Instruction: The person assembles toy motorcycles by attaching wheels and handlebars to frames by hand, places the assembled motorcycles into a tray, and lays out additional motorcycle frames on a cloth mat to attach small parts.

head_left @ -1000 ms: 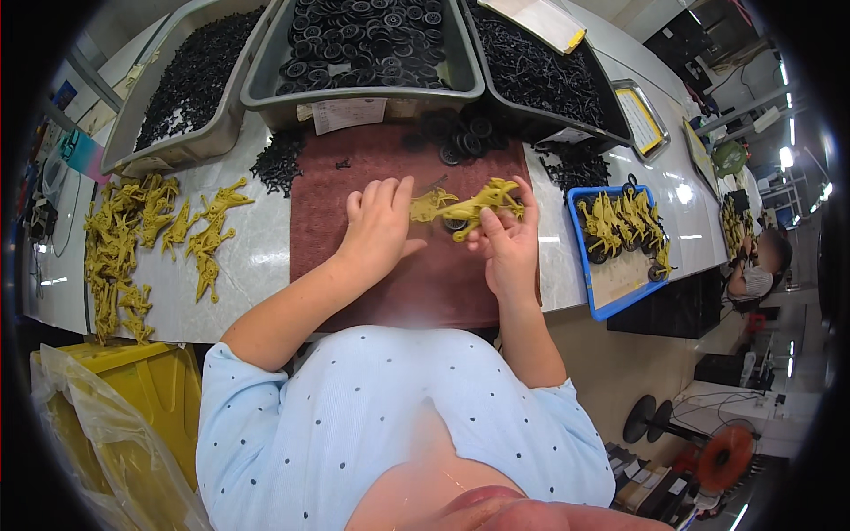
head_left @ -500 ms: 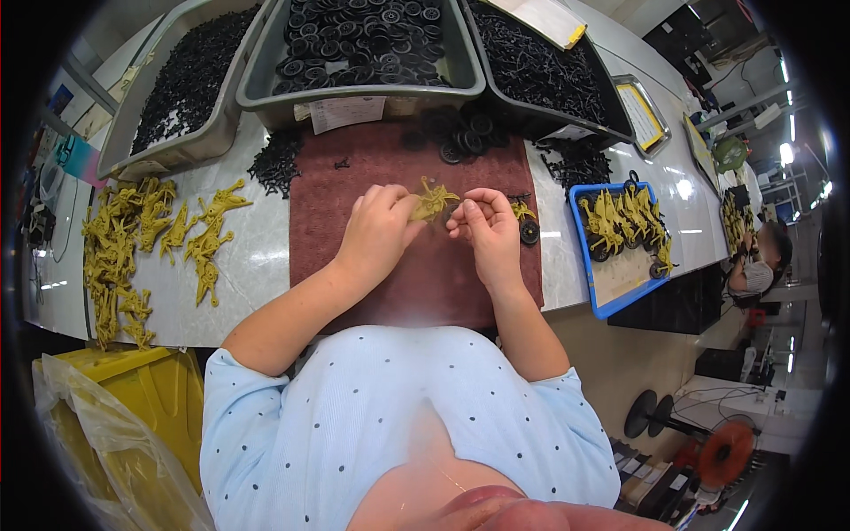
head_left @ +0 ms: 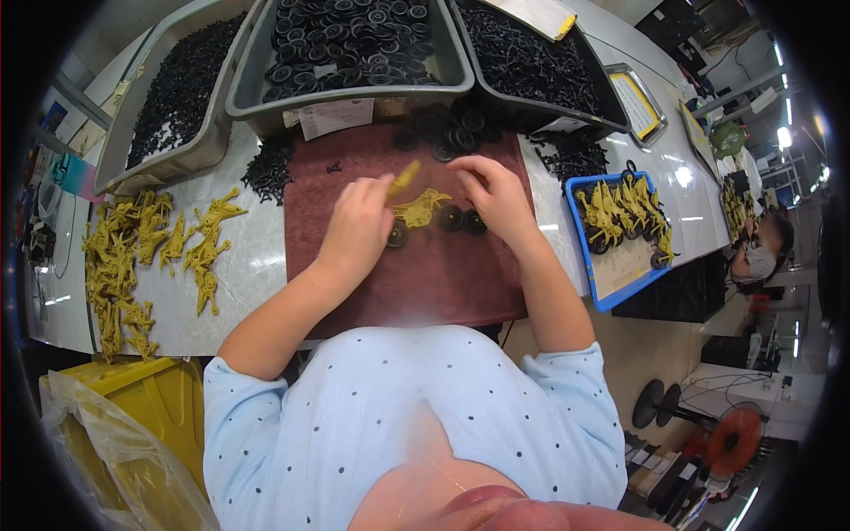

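Note:
My left hand (head_left: pixel 359 221) is closed on a yellow plastic toy part (head_left: pixel 405 177), which tilts up from its fingertips. Below that part, a yellow toy motorcycle frame (head_left: pixel 418 211) lies on the dark red mat (head_left: pixel 390 288). Black wheels (head_left: pixel 451 218) lie beside the frame; whether they are attached to it I cannot tell. To the right, my right hand (head_left: pixel 496 195) is raised over the mat, thumb and forefinger apart, close to a pile of loose black wheels (head_left: pixel 462 137). Nothing shows between its fingers.
Behind the mat stand a grey bin of wheels (head_left: pixel 350 99) and bins of small black parts (head_left: pixel 177 97) (head_left: pixel 540 71). Yellow frames (head_left: pixel 119 248) are heaped at left. A blue tray (head_left: pixel 611 301) at right holds frames with wheels. A co-worker (head_left: pixel 761 248) sits far right.
My hands have moved apart. The left has shifted slightly left with its yellow part; the right has gone up toward the wheel pile, its fingers opening. The frame and wheels now show between them.

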A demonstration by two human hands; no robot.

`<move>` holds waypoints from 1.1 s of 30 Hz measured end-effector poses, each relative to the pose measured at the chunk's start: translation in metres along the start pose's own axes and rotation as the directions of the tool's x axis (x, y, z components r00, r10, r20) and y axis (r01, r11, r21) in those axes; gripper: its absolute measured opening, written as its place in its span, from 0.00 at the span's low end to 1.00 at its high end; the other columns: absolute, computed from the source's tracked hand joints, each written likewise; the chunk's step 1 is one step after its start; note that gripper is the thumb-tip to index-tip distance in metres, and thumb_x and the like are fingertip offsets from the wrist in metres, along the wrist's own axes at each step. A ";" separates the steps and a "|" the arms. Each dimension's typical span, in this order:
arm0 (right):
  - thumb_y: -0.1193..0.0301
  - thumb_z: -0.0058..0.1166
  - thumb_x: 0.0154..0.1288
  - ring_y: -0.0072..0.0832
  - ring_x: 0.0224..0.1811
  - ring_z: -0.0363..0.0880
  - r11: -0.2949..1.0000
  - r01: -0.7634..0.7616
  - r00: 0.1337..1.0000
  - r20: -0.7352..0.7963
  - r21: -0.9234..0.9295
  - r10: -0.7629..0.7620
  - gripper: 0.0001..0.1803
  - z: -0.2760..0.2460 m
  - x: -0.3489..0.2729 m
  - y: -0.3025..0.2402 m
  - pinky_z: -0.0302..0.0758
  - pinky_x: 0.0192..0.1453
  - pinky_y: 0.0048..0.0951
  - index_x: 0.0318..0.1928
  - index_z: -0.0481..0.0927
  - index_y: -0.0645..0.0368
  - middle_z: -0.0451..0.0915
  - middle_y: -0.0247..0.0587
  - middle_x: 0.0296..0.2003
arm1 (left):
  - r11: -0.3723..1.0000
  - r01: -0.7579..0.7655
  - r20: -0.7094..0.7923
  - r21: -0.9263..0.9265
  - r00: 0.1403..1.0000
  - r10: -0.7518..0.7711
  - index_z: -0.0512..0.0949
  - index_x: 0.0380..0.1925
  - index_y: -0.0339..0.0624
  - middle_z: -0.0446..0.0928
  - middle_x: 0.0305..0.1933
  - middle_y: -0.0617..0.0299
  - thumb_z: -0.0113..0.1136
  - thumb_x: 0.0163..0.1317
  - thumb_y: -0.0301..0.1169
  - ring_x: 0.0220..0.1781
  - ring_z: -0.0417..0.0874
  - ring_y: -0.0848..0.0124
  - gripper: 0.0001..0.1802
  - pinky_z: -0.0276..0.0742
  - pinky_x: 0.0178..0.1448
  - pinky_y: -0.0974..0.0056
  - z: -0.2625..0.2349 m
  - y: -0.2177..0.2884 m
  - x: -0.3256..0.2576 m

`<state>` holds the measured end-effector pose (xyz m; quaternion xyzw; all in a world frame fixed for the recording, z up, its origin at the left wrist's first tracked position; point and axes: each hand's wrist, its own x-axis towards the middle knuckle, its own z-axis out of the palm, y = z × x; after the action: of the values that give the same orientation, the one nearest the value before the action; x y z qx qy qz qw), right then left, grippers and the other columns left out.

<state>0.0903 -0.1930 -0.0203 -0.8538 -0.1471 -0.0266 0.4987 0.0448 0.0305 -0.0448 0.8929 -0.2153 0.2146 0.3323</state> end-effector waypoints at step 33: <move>0.76 0.55 0.67 0.21 0.33 0.78 0.639 -0.574 0.818 0.402 0.512 0.412 0.07 -0.009 0.010 0.001 0.77 0.39 0.20 0.43 0.75 0.62 0.78 0.34 0.34 | 0.987 -0.063 0.365 0.149 0.931 0.004 0.81 0.38 0.37 0.73 0.40 0.58 0.70 0.42 0.30 0.48 0.70 0.62 0.20 0.62 0.55 0.56 -0.006 -0.003 -0.014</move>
<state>0.1014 -0.1991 -0.0144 -0.6479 0.0320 0.2673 0.7126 0.0332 0.0399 -0.0493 0.9369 -0.2703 0.0680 0.2112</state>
